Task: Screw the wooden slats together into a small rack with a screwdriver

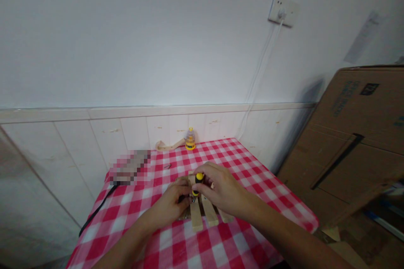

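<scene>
My right hand grips a yellow-and-black screwdriver that points down at a pale wooden slat. Its tip meets a small metal part that is too blurred to name. Close by on the left, my left hand has its fingers curled in at the slat's edge, near the screwdriver tip. What those fingers pinch is hidden. Two more slats, a middle one and a right one, lie side by side, partly under my right hand.
A red-and-white checked cloth covers the table. At the back stand a yellow bit holder and a curved wooden piece. A small metal piece lies behind my left hand. A blurred-out object with a black strap is at left; a large carton stands right.
</scene>
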`<state>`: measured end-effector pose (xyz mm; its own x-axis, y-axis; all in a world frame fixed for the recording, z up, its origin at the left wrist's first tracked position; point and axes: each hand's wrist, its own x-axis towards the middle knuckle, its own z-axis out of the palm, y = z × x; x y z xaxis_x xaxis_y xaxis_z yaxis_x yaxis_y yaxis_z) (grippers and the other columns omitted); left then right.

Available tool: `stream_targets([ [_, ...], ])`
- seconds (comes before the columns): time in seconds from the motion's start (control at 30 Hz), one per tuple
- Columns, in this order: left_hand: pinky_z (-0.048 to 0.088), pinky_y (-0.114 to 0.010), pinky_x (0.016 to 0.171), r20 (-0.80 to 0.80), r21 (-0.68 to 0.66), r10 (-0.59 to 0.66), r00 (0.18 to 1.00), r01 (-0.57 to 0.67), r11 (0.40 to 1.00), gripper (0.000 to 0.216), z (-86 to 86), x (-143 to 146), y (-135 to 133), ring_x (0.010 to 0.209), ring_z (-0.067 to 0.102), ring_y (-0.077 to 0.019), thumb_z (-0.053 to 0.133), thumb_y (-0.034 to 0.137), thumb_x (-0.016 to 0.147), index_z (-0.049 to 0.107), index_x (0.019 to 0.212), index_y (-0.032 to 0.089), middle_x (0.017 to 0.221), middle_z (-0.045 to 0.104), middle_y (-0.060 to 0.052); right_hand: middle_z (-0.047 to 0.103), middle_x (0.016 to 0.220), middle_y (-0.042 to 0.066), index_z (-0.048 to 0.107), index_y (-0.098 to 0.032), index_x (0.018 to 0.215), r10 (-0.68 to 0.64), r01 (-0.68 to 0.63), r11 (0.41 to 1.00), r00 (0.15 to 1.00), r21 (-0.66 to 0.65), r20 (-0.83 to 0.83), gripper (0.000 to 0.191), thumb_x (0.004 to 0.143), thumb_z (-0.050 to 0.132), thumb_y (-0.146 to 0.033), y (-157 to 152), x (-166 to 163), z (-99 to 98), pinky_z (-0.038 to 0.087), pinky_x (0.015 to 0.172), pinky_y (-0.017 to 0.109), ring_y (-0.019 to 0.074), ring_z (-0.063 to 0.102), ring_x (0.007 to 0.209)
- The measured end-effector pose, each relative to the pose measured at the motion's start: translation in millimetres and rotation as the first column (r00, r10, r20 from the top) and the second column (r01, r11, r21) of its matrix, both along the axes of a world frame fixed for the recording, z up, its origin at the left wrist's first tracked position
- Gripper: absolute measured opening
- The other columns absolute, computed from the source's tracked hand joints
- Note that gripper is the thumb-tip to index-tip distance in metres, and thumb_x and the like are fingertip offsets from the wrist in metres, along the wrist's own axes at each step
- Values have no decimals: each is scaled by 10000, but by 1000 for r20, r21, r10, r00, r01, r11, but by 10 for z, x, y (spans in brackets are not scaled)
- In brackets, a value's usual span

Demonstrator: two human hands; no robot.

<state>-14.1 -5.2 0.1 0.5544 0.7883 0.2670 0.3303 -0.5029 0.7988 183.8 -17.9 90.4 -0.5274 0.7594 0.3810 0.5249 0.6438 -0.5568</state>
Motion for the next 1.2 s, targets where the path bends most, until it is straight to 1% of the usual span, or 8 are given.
stream_targets([
  [0.1,474,-386,1032,-23,9,-12,1000,12,1000,268,27,-21,-6,1104,605,-245,537,124,860,784,893,224,1150,719,-64,696,937,18,694,-207,1002,69,-68,998,996,17,-58,210,867,726,-49,-7,-3,-15,487,728,263,164,639,832],
  [0.2,473,-384,1037,-29,6,-8,1000,8,1000,295,37,-25,-9,1120,605,-247,526,118,864,780,958,232,1175,713,-65,698,939,20,710,-209,1010,95,-92,995,990,27,-107,219,869,727,-42,-5,-14,-30,490,734,258,161,643,840],
  [0.33,467,-380,1058,-9,11,-8,1000,8,1000,358,9,-19,-4,1178,597,-256,522,98,851,769,1066,243,1222,699,-71,692,905,23,717,-190,986,71,-70,997,993,19,-90,170,860,779,-93,17,-24,-36,485,717,259,163,638,817],
  [0.47,469,-376,1056,-5,11,9,1000,-9,1000,415,-10,-15,-5,1174,603,-253,518,61,807,756,1097,239,1219,703,-68,694,895,25,717,-193,969,49,-47,999,996,25,-70,143,861,788,-131,12,-24,-34,484,714,266,168,637,811],
  [0.7,475,-380,1056,-28,22,6,1000,-6,1000,336,27,-22,-12,1181,597,-255,533,99,845,785,1022,233,1218,699,-75,730,1014,44,694,-217,1009,69,-70,998,997,-7,-44,245,845,677,-36,-72,-23,2,515,807,309,193,668,905],
  [0.9,465,-402,1089,-23,29,-9,1000,9,1000,342,27,-10,-4,1211,587,-259,533,95,845,798,992,252,1228,699,-64,707,892,18,683,-207,943,-12,12,1000,1000,-20,-19,203,822,753,-60,-36,-37,8,483,714,279,180,644,808],
  [1.03,480,-393,1060,-20,15,-4,1000,4,1000,353,7,-11,-2,1176,600,-254,524,86,838,791,1004,247,1200,706,-64,673,841,8,658,-191,911,-56,55,998,998,-38,-27,173,827,765,-84,-18,-41,-13,455,659,262,167,622,757],
  [1.2,474,-392,1061,-17,19,-12,1000,13,1000,367,-5,-18,12,1179,593,-250,523,75,817,787,997,253,1227,700,-55,686,872,14,671,-192,939,-44,43,998,998,-35,-51,156,848,747,-91,-4,-33,-40,469,685,268,170,633,789],
])
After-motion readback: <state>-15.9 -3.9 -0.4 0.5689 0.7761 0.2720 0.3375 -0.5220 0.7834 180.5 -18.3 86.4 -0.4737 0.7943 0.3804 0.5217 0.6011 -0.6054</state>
